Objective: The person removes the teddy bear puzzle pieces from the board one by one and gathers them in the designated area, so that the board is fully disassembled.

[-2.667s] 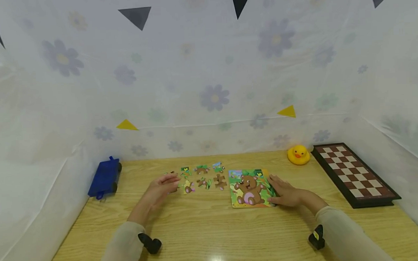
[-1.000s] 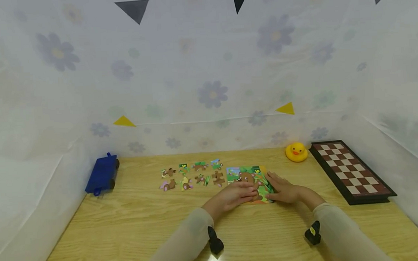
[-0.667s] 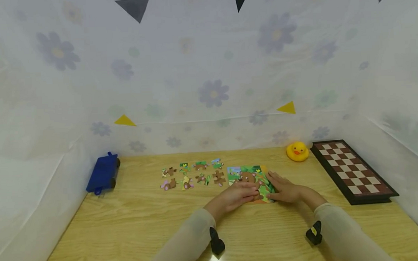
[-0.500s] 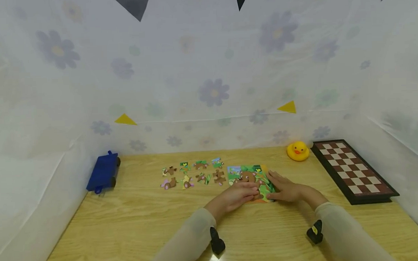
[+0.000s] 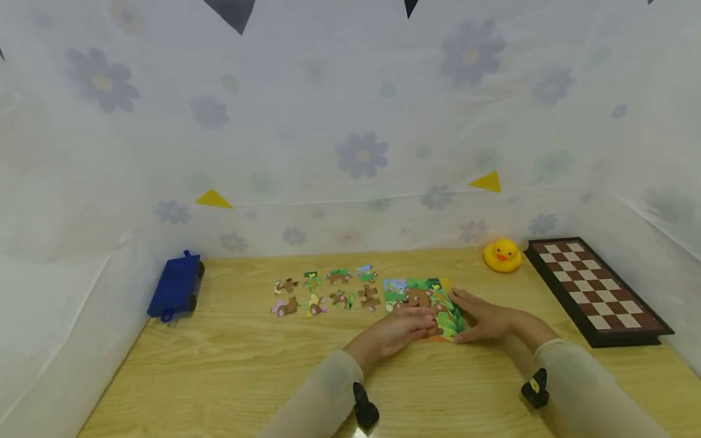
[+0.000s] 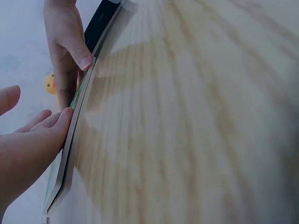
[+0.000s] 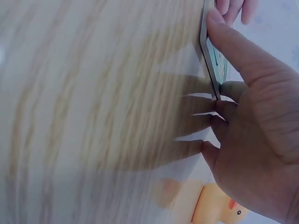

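Note:
A bear picture puzzle board [image 5: 396, 290] lies flat on the wooden table. My left hand [image 5: 394, 331] rests over its lower middle with fingers extended, covering part of the bear. In the left wrist view, the fingertips of my left hand [image 6: 35, 144] meet the board's near edge. My right hand [image 5: 487, 320] is at the board's right side; its thumb touches the near edge by the corner. In the right wrist view, the spread fingers of my right hand [image 7: 261, 121] reach the side edge and the tabletop. Several loose bear puzzle pieces [image 5: 369, 297] lie in two rows left of the board.
A yellow rubber duck [image 5: 502, 255] sits behind the right hand. Farther right is a checkered game board [image 5: 590, 288] in a dark frame. A blue toy cart [image 5: 176, 286] stands at the table's left edge. Flower-patterned sheets [image 5: 358, 103] enclose the back and sides.
My left hand has come from the loose pieces onto the puzzle board and since stayed there. Just now my right hand has slid slightly right, uncovering the board's right border.

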A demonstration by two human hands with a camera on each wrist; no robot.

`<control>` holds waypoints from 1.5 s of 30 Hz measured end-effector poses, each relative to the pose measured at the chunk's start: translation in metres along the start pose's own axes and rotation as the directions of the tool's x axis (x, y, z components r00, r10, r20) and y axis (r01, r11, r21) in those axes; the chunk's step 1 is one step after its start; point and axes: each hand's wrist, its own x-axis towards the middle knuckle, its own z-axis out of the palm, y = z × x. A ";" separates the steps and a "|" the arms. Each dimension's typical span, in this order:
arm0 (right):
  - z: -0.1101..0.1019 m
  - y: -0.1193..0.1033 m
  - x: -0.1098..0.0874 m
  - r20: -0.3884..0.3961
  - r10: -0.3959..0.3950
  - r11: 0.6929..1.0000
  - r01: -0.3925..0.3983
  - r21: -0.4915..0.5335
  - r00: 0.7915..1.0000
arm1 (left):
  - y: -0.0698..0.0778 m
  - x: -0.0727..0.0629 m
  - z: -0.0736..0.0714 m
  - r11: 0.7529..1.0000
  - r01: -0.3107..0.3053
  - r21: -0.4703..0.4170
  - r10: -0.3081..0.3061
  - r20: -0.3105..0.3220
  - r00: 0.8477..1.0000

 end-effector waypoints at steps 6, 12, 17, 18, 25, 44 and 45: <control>-0.001 0.001 0.000 -0.014 -0.009 1.000 0.009 -0.003 1.000 | 0.002 0.003 -0.001 0.999 0.009 -0.044 -0.009 0.003 1.000; 0.001 0.001 0.001 -0.015 -0.010 1.000 0.010 0.002 1.000 | 0.005 -0.002 0.003 0.997 0.008 -0.080 -0.009 -0.015 1.000; 0.001 0.001 -0.001 -0.024 -0.006 1.000 0.006 0.010 1.000 | 0.006 -0.003 0.007 0.995 0.008 -0.103 -0.012 -0.041 0.999; 0.001 0.001 -0.001 -0.024 -0.006 1.000 0.006 0.011 1.000 | 0.006 -0.003 0.007 0.994 0.009 -0.110 -0.014 -0.044 0.999; 0.002 0.001 -0.001 -0.027 -0.007 1.000 0.008 0.013 1.000 | 0.006 -0.004 0.009 0.991 -0.008 -0.130 0.002 -0.046 0.999; 0.002 0.003 -0.001 -0.017 -0.002 1.000 0.002 0.018 1.000 | -0.002 0.005 0.014 0.993 -0.050 -0.107 0.040 -0.089 0.995; 0.002 0.003 -0.001 -0.018 0.004 1.000 -0.003 0.016 1.000 | -0.003 0.006 0.013 0.993 -0.051 -0.107 0.042 -0.090 0.995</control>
